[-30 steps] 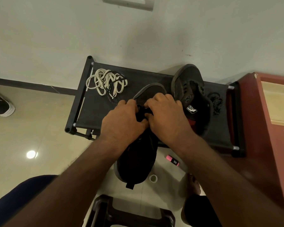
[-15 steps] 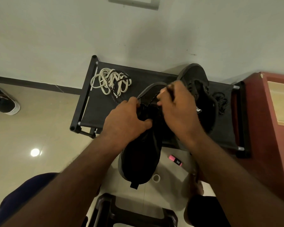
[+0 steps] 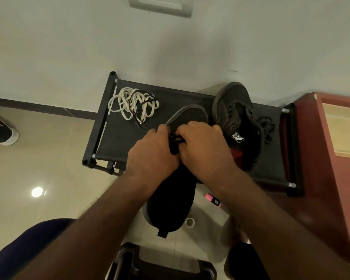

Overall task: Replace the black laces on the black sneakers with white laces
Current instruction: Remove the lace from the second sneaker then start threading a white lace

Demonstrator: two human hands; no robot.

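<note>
We're on the unlacing step: our left hand (image 3: 152, 152) is curled around the near sneaker (image 3: 170, 199), propped toe-first on the rack (image 3: 117, 138), and our right hand (image 3: 202, 146) pinches the black lace (image 3: 175, 138) right beside it. The white laces (image 3: 129, 106) sit at the rack's far left. Next up, probably, is tugging the lace free of the eyelets.

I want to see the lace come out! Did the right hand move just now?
Yes. The right hand came back toward the left hand, off the other sneaker on the rack, whose white label shows again.
</note>
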